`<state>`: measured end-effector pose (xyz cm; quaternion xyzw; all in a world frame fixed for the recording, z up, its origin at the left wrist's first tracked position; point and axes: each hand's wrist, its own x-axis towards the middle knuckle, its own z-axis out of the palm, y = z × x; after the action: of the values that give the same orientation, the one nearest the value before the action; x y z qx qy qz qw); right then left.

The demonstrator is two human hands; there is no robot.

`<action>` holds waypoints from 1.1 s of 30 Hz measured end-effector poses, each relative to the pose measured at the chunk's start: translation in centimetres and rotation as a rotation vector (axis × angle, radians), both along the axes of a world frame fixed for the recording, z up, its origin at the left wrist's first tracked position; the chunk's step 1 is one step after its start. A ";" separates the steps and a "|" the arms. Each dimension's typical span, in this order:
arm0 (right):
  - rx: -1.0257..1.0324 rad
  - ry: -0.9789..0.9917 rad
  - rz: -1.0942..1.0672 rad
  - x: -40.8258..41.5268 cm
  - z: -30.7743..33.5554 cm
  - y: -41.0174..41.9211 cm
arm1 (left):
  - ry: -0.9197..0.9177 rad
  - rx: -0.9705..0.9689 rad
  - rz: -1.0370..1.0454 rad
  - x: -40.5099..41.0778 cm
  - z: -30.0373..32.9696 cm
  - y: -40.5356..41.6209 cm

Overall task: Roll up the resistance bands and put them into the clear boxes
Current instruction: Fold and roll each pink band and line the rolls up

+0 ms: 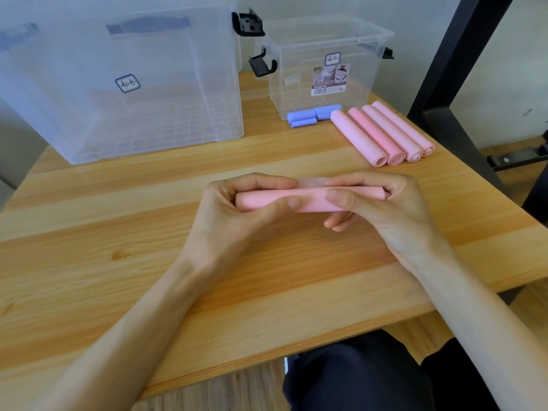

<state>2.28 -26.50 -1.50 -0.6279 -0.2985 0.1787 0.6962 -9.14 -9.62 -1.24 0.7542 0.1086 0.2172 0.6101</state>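
Observation:
A rolled pink resistance band [311,198] lies crosswise above the middle of the wooden table, held at both ends. My left hand [237,209] grips its left end, and my right hand [382,203] grips its right end, thumbs on the near side. Several finished pink rolls [382,133] lie side by side at the back right. Blue rolls [311,115] rest against the front of the small clear box [326,69]. The large clear box [124,84] stands at the back left. Both boxes are open on top and look empty inside.
The wooden table [148,262] ends close to my lap at the front and near the pink rolls on the right. A black metal post [453,69] rises at the right rear. Black latches [252,23] stick out between the two boxes.

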 end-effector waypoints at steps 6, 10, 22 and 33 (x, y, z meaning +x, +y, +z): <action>-0.018 0.048 0.039 0.2 0.0 -0.1 | -0.012 0.047 0.030 0.0 0.1 -0.1; 0.001 -0.010 0.046 0.0 0.1 0.0 | 0.028 -0.086 0.050 0.2 0.2 -0.2; 0.054 0.033 0.060 0.2 0.0 -0.1 | -0.077 -0.015 0.040 0.0 0.3 -0.3; 0.029 -0.037 0.004 0.0 -0.1 0.1 | 0.009 -0.090 0.044 0.0 0.3 -0.1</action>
<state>2.29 -26.41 -1.61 -0.6203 -0.3154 0.1641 0.6991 -9.17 -9.76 -0.97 0.7242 0.1374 0.2222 0.6382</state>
